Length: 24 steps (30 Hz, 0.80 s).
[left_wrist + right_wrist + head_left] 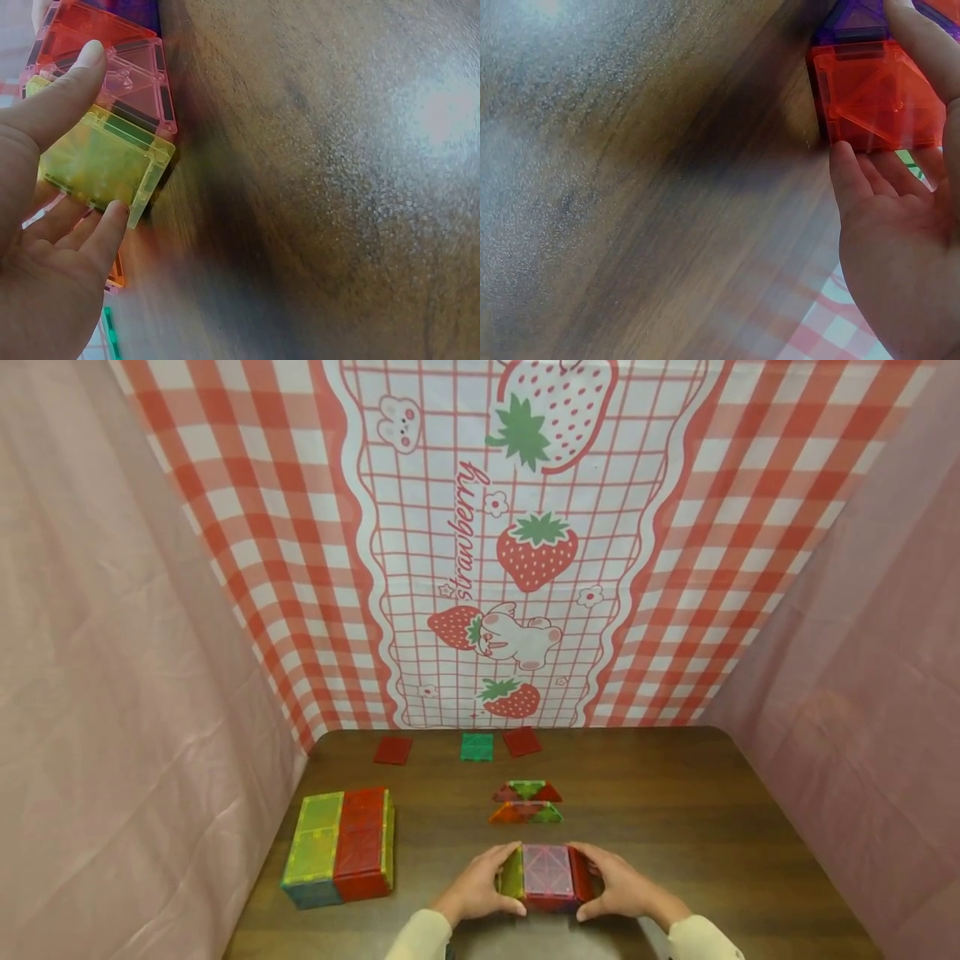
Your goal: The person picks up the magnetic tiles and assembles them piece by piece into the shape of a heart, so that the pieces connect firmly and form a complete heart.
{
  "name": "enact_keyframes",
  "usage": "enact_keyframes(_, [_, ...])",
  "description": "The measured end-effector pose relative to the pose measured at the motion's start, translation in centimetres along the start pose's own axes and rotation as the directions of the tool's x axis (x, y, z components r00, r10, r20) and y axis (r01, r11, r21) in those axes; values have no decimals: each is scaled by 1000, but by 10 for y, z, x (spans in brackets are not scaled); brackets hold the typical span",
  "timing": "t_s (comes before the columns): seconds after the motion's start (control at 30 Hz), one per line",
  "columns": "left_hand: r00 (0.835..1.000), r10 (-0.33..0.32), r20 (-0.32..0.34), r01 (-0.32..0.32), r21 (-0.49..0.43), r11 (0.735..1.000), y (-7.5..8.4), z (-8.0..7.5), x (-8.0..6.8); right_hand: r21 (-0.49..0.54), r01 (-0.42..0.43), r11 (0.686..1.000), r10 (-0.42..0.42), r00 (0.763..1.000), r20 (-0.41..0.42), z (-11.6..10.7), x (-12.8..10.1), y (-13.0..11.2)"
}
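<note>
A small block of see-through magnetic tiles [548,870], pink on top, is between my two hands at the near middle of the table. My left hand [482,883] grips its left side, where a yellow tile [94,161] slants outward; the thumb lies over the upper edge and the fingertips support the outer face. Pink triangle tiles [135,75] show beside the yellow one. On the right, my right hand [618,883] holds a red-orange tile [874,94], thumb on the near side and fingers behind. A purple tile [855,21] adjoins it.
A larger yellow, red and blue tile block [360,843] stands at the left. Beyond my hands are two rows of small triangle tiles [527,812]. Along the far edge lie a green square [477,747] and two red squares [393,750]. A checked strawberry cloth [525,677] hangs behind.
</note>
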<state>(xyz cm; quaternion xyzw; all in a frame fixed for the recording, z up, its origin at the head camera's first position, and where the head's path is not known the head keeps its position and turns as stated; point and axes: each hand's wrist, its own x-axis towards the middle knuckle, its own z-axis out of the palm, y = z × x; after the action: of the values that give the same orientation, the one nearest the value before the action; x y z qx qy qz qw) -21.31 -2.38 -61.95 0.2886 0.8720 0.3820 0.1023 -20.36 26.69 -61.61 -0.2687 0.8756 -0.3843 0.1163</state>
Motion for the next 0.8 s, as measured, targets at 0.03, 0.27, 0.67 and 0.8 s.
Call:
enact_keyframes(0.03, [1000,-4,-1,4,-4,1000,0,0,1,-4,-4,1000,4,1000,1,-1,0,-1])
enact_keyframes(0.27, [996,-82,28,77,163,984,13,-13,-9,-161,-30,987,22,999,-46,4,5,-15])
enact_keyframes(0.67, [798,-324,-508,517,300,802,-49,-186,-73,-531,147,834,-200,979,-43,32,23,-28])
enact_keyframes(0.8, [729,-596,-337,672,190,715,-90,-216,-101,-566,143,812,-203,978,-44,34,24,-27])
